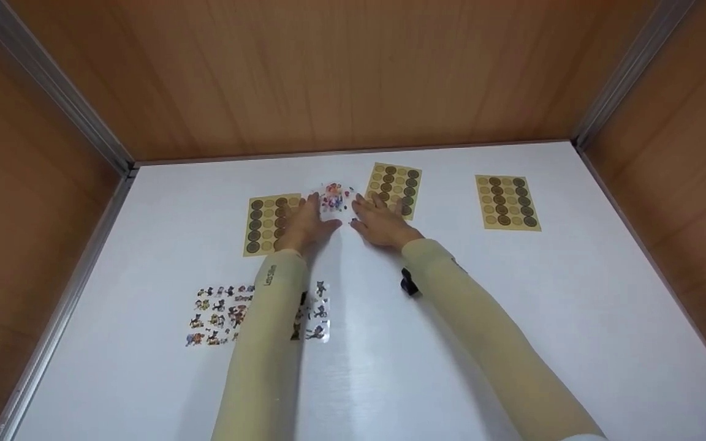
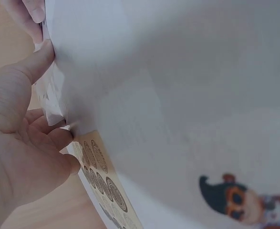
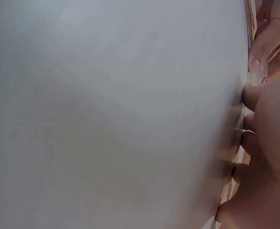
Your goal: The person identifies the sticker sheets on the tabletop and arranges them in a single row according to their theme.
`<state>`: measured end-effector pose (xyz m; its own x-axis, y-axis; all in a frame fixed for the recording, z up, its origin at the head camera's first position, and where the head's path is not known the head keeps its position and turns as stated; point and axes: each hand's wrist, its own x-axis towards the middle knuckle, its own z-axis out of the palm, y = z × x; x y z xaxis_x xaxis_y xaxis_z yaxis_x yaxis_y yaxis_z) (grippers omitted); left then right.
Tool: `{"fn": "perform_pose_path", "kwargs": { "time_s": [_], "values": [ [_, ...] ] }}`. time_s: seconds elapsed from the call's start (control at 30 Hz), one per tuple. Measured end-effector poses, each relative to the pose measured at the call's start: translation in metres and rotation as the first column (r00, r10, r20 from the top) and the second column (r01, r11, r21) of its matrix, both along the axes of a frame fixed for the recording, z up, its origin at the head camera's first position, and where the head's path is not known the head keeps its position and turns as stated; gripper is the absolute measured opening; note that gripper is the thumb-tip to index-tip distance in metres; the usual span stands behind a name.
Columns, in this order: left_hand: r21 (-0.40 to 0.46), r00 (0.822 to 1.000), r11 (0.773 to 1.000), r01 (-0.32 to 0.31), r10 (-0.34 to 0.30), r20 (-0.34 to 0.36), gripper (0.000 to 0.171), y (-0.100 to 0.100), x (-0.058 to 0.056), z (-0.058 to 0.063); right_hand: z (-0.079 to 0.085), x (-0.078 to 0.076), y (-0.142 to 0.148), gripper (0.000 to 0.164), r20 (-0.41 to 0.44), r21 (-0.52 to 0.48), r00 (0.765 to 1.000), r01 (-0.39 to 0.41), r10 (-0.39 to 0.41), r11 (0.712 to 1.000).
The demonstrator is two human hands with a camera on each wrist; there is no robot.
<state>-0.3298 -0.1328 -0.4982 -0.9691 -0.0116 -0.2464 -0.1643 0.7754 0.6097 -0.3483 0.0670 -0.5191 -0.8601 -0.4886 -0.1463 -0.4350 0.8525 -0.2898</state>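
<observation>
Between my two hands, at the far middle of the table, lies a small clear sheet [image 1: 333,197] with a cluster of colourful prints. My left hand [image 1: 305,225] rests at its left side, fingers spread and partly over a tan sheet of round coin-like stickers [image 1: 257,226]. On the other side my right hand [image 1: 385,224] rests with fingers spread, its fingertips overlapping the lower part of a second tan sticker sheet [image 1: 393,177]. In the left wrist view, the left thumb and fingers [image 2: 58,138] touch the table. The right fingertips [image 3: 249,98] touch it too.
A third tan sticker sheet [image 1: 508,203] lies to the right. Under my left forearm is a clear sheet of cartoon-figure stickers [image 1: 218,318], partly hidden by the sleeve. Wooden panels [image 1: 353,73] wall the white table [image 1: 573,337] at the back and both sides.
</observation>
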Motion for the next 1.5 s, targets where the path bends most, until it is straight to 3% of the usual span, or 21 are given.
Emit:
{"fn": "perform_pose_path", "kwargs": {
  "time_s": [0.17, 0.5, 0.73, 0.97, 1.1, 1.2, 1.3, 1.5],
  "values": [
    [0.026, 1.000, 1.000, -0.002, 0.002, -0.003, 0.088, 0.000, 0.000, 0.002, 0.002, 0.000, 0.000, 0.061, 0.011, -0.005, 1.000, -0.002, 0.002, 1.000],
    [0.037, 0.993, 0.998, 0.048, -0.044, -0.110, 0.083, 0.009, -0.002, -0.002, 0.001, 0.003, 0.002, 0.060, 0.013, -0.010, 1.000, 0.013, -0.013, 1.000],
    [0.047, 0.988, 0.998, 0.032, -0.024, -0.155, 0.084, 0.015, -0.004, -0.001, 0.001, 0.002, 0.003, 0.061, 0.021, -0.014, 1.000, 0.015, -0.014, 1.000],
    [-0.010, 0.979, 0.999, 0.051, -0.052, -0.197, 0.083, 0.019, -0.008, 0.003, 0.001, 0.000, 0.002, 0.061, 0.012, -0.016, 1.000, 0.005, -0.005, 1.000],
    [0.000, 0.973, 0.998, 0.064, -0.062, -0.221, 0.084, 0.018, -0.009, 0.004, 0.000, 0.000, 0.001, 0.061, 0.022, -0.012, 1.000, 0.006, -0.005, 1.000],
    [0.039, 0.966, 0.996, 0.083, -0.071, -0.248, 0.084, 0.017, -0.010, 0.007, 0.002, 0.000, 0.001, 0.061, 0.029, -0.013, 1.000, 0.008, -0.008, 1.000],
    [0.133, 0.965, 0.985, 0.109, -0.072, -0.253, 0.083, 0.016, -0.011, 0.012, 0.003, 0.000, 0.000, 0.061, 0.035, -0.013, 0.999, 0.015, -0.015, 1.000],
    [0.382, 0.981, 0.918, 0.103, -0.031, -0.190, 0.081, 0.016, -0.015, 0.024, 0.002, -0.001, -0.002, 0.062, 0.047, 0.006, 0.999, 0.025, -0.026, 1.000]
  ]
}}
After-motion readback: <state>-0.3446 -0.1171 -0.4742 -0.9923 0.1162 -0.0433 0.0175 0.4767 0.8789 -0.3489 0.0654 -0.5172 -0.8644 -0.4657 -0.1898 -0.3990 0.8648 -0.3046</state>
